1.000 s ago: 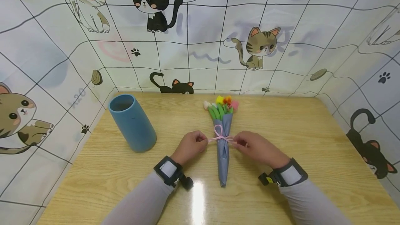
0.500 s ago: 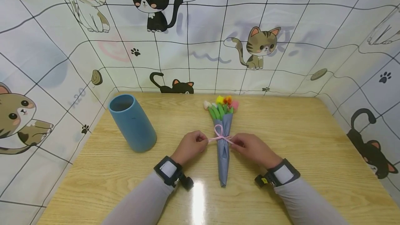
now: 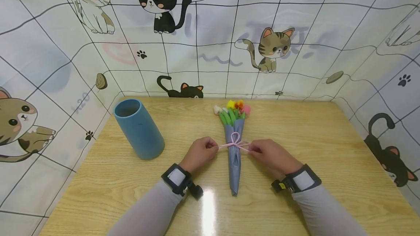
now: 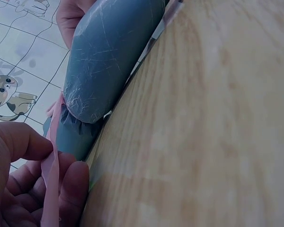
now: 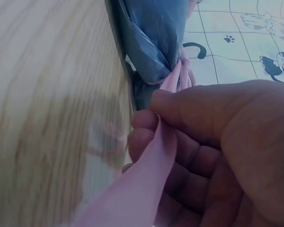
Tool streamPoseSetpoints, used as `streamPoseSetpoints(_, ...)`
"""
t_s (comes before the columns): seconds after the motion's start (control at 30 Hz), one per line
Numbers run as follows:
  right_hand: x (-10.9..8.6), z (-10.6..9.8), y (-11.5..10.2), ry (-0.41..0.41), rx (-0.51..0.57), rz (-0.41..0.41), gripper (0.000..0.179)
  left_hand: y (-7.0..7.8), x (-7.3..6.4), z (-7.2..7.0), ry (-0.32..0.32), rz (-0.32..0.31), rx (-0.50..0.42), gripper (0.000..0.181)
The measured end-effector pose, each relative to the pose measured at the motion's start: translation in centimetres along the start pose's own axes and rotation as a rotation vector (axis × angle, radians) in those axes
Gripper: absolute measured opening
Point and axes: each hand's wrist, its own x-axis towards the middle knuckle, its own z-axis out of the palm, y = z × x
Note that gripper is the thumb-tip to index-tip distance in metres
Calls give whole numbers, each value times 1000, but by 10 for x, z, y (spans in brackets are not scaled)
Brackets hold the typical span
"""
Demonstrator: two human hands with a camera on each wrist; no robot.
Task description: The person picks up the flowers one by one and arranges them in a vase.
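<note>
Pink looped ribbon [image 3: 234, 144], pinched by left hand [image 3: 200, 154] at nine o'clock and right hand [image 3: 275, 156] at three, cinches a grey-blue wrapper [image 3: 234, 168] of multicoloured flowers [image 3: 232, 112], stems hidden; beyond nine, blue cylindrical vase [image 3: 142, 134], inner floor unseen

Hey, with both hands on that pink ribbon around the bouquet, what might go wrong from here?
The left hand and right hand each pinch a strand of the pink ribbon, so uneven tugging might leave it lopsided or loose. The blue-gray wrapping is bunched where tied, so pulling hard could tear it. Neither hand steadies the bouquet, so it may slide on the table.
</note>
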Motion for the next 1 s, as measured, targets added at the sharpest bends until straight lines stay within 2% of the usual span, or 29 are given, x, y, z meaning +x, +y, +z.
streamPoseSetpoints(0.43,-5,-10,7,-52,-62,-66,10,0,0,0,6,8,7,10)
streamPoseSetpoints(1.0,-7,-17,11,-114,-111,2,10,-1,-1,0,8,6,2,9)
